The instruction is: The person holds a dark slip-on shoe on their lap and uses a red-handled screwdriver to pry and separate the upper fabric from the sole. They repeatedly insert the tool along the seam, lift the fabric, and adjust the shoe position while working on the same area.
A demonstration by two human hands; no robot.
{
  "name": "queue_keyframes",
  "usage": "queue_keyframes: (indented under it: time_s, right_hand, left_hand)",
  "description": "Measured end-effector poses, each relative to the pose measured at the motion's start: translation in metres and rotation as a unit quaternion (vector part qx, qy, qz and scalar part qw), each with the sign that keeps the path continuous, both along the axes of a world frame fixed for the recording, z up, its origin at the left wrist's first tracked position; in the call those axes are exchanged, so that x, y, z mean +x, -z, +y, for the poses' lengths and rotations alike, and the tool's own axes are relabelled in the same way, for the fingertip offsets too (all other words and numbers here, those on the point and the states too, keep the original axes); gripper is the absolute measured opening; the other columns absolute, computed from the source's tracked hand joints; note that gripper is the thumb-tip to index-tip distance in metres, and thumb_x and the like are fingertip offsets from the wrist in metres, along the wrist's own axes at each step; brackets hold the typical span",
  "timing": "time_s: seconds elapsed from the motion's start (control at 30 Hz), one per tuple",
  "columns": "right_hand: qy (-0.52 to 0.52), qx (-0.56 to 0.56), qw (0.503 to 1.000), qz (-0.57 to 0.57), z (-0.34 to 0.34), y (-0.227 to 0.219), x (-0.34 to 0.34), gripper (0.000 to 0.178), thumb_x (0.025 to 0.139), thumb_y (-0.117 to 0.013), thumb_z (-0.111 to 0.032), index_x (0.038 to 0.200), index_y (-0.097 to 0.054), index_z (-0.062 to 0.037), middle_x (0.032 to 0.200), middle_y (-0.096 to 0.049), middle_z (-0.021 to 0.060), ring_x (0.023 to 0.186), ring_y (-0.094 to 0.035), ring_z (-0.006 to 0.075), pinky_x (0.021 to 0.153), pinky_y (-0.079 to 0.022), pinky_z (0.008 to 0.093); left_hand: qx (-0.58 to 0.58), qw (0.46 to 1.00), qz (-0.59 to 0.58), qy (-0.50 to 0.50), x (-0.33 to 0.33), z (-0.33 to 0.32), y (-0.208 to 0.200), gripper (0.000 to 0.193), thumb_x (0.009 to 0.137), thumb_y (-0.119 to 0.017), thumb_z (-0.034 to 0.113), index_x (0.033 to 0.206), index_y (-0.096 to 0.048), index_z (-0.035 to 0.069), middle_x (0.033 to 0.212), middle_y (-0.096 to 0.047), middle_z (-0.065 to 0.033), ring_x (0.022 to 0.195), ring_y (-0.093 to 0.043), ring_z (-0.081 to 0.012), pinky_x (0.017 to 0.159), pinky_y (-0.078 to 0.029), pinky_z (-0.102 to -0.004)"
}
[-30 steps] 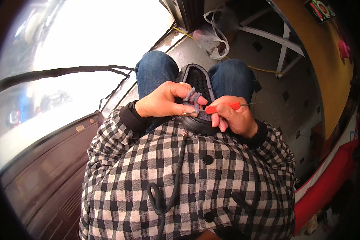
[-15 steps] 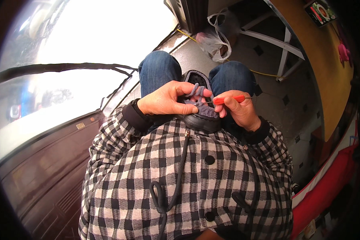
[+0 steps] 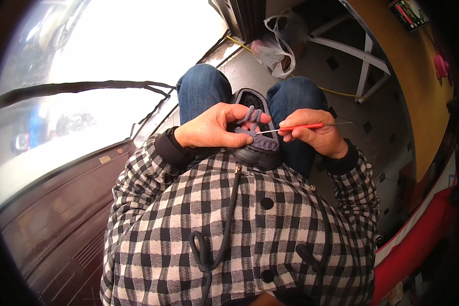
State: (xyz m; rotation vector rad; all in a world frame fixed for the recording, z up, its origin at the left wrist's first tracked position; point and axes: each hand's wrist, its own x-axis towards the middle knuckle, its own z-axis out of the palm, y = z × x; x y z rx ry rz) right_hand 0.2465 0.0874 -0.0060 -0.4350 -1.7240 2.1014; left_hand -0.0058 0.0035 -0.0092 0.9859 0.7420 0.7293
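A shoe with a black sole point(image 3: 257, 158) rests between my thighs, its toe toward me. Grey crocheted yarn point(image 3: 265, 142) covers its front and lines the opening. My left hand point(image 3: 208, 126) is closed on the yarn edge, thumb pressed over it, with loops of grey yarn strand point(image 3: 255, 113) around the fingers. In my right hand point(image 3: 319, 136) is a crochet hook point(image 3: 306, 126) with a red handle, gripped between thumb and fingers. Its thin metal tip reaches left to the yarn close to my left fingertips. Whether the tip has caught a loop is too small to tell.
My jeans-clad knees point(image 3: 204, 86) flank the shoe. Beyond them a clear plastic bag point(image 3: 280, 56) lies on the tiled floor. A wooden table point(image 3: 392, 66) with a phone point(image 3: 409, 14) curves along the right. Bright glass point(image 3: 137, 46) and a brown panel point(image 3: 61, 204) stand at left.
My right hand has moved a little to the right and turned, drawing the crochet hook back so more of its metal shaft shows. My left hand and the shoe stay put.
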Motion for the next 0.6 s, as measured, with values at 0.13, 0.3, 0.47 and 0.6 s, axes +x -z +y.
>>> queue_keyframes:
  time_s: [0.13,0.3,0.47,0.6]
  right_hand:
    - [-0.038,0.142,0.989,0.008,0.009,-0.011,-0.004,0.021,0.085,-0.066,-0.009,0.103,-0.066,0.0015,0.094,-0.067,0.0102,0.085,-0.064,0.0163,0.075,-0.051,0.0260]
    - [-0.066,0.265,0.962,0.017,0.016,-0.025,-0.007,0.020,0.083,-0.068,-0.009,0.099,-0.066,0.0010,0.091,-0.067,0.0116,0.081,-0.064,0.0204,0.071,-0.051,0.0284]
    - [-0.092,0.272,0.958,-0.023,0.019,-0.032,-0.001,0.019,0.083,-0.068,-0.008,0.100,-0.067,0.0009,0.091,-0.068,0.0110,0.084,-0.065,0.0192,0.073,-0.051,0.0287]
    - [-0.073,0.167,0.983,-0.011,0.015,-0.028,0.005,0.019,0.083,-0.067,-0.007,0.100,-0.066,0.0019,0.091,-0.068,0.0116,0.084,-0.065,0.0190,0.074,-0.051,0.0281]
  left_hand:
    - [0.000,1.000,0.007,0.003,0.001,0.000,-0.001,0.044,0.081,-0.064,0.002,0.124,-0.056,0.001,0.092,-0.059,0.0032,0.083,-0.051,-0.0042,0.080,-0.042,-0.0182]
    - [0.000,1.000,0.012,0.006,0.001,-0.001,-0.001,0.042,0.081,-0.063,0.003,0.123,-0.057,0.001,0.092,-0.060,0.0028,0.083,-0.051,-0.0035,0.079,-0.042,-0.0180]
    - [-0.011,1.000,0.002,-0.005,0.005,-0.002,0.001,0.038,0.083,-0.062,0.002,0.120,-0.058,0.000,0.091,-0.063,0.0022,0.082,-0.053,-0.0027,0.077,-0.043,-0.0178]
    - [0.004,1.000,0.000,-0.003,0.008,-0.002,0.001,0.035,0.083,-0.061,0.001,0.118,-0.059,-0.001,0.090,-0.064,0.0019,0.081,-0.054,-0.0023,0.076,-0.043,-0.0176]
